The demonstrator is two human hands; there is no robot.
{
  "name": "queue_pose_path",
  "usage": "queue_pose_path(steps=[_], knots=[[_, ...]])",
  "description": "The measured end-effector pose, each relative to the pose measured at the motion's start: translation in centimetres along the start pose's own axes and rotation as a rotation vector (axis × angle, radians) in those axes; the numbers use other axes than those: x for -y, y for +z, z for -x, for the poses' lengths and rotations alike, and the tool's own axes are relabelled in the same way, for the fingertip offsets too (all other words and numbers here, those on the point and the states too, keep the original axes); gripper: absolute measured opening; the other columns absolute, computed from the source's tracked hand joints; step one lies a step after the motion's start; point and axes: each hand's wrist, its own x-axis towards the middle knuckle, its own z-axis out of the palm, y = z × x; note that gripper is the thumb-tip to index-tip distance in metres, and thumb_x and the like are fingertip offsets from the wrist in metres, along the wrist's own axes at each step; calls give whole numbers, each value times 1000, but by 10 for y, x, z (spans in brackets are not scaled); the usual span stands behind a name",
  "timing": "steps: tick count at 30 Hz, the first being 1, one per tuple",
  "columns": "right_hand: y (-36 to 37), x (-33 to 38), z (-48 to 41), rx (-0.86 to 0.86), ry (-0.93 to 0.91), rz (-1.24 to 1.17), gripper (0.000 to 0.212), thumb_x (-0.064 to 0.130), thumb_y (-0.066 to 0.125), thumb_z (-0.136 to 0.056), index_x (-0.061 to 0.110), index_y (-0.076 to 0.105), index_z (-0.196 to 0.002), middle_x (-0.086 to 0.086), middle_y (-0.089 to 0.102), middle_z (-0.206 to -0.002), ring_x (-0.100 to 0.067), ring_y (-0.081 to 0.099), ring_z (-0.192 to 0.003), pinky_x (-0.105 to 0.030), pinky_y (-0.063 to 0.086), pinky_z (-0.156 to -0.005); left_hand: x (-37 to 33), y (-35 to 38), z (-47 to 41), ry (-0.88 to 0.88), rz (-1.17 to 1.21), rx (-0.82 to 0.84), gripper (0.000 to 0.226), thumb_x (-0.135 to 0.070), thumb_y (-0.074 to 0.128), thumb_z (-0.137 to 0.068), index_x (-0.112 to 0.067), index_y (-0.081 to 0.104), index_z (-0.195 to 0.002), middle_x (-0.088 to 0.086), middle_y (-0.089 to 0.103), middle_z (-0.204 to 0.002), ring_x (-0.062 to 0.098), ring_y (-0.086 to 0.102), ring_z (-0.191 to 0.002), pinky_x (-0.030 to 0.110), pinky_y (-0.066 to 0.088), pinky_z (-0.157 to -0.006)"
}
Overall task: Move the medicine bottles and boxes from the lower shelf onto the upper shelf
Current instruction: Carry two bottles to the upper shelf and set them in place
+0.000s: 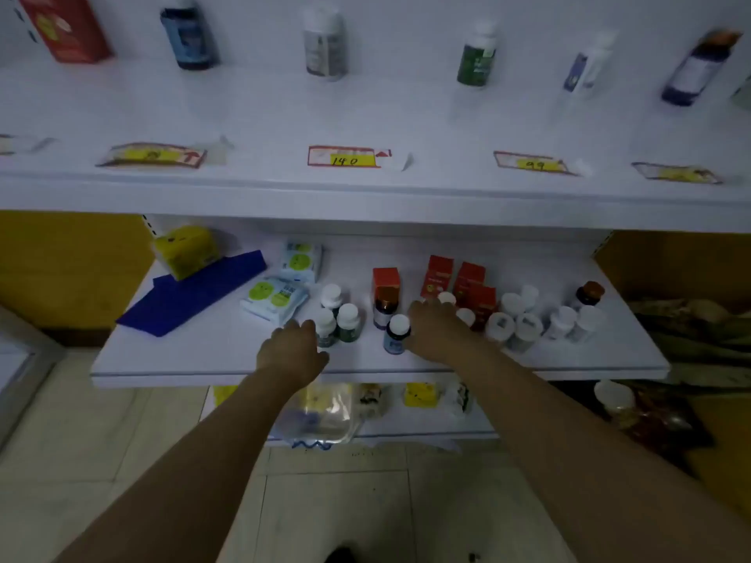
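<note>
Lower shelf [203, 359] holds small white-capped bottles [348, 321] and red boxes [439, 274], judged light, rigid and slick, best gripped round the body; left hand [290, 351] lies just beside one bottle, right hand [437, 331] covers others, whether fingers [434, 310] have closed cannot be told.

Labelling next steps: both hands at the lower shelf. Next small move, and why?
Probably close the left hand round the white-capped green bottle right beside it, then lift: no grip is visible yet, and the upper shelf has bare space.
</note>
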Motion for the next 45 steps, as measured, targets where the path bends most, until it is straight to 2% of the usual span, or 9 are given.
queue_pose_path(steps=[14,19,23,30,34,37,39,42,45], knots=[[65,-15,-92,-8,82,-53,51,24,56,-91,9,38,-136,-17,36,-134,-37,36,-124,-40,35,-101,15,53,-98,-17,124,-46,61,-31,67,-82,-2,42,-129,21,45,-131,39,47,-119,45,42,-97],[96,-23,-105,-48,43,-76,47,25,50,-94,7,37,-136,-20,41,-133,-38,43,-119,-40,35,-103,19,77,-119,15,326,-121,65,-21,74,-76,-3,40,-129,21,47,-132,37,45,-122,44,39,-98],[107,-25,-108,-137,9,-118,41,17,47,-96,7,39,-135,-20,48,-130,-35,47,-115,-38,36,-99,15,85,-126,5,369,-180,62,-10,65,-84,-3,36,-138,20,41,-139,35,40,-129,41,34,-103],[91,-22,-88,-195,66,-447,45,19,62,-89,5,42,-126,-18,58,-122,-33,55,-111,-35,45,-88,10,78,-102,-50,468,-256,44,-16,72,-78,-4,53,-117,15,50,-121,31,52,-105,33,39,-86],[56,-17,-55,-159,33,-562,43,23,66,-86,8,47,-121,-12,59,-117,-25,57,-106,-26,38,-73,-1,53,-62,-55,661,-269,34,-20,73,-78,-16,46,-99,2,54,-98,17,49,-86,25,35,-72],[30,-10,-26,-175,37,-671,41,22,68,-85,11,51,-121,-5,59,-111,-18,55,-100,-25,41,-74,-8,29,-32,-24,810,-215,33,-22,74,-77,-15,47,-93,0,57,-91,17,51,-83,25,38,-62],[15,-5,-7,-222,51,-723,44,24,69,-84,12,52,-122,0,55,-108,-13,51,-98,-24,45,-76,-10,16,-15,-26,916,-170,31,-27,76,-76,-17,50,-89,-1,59,-89,16,54,-83,24,41,-66],[0,0,22,-284,36,-761,40,28,70,-84,12,57,-118,1,57,-102,-12,52,-91,-16,43,-62,-16,-2,14,-16,1122,-119,30,-27,77,-75,-12,59,-94,-3,65,-89,14,61,-85,23,47,-71],[-14,8,57,-305,3,-940,27,30,70,-84,18,63,-107,7,61,-90,-13,56,-86,-25,50,-62,-24,-17,52,20,1274,-129,31,-28,73,-78,-14,64,-105,0,69,-94,13,66,-85,18,50,-64]])
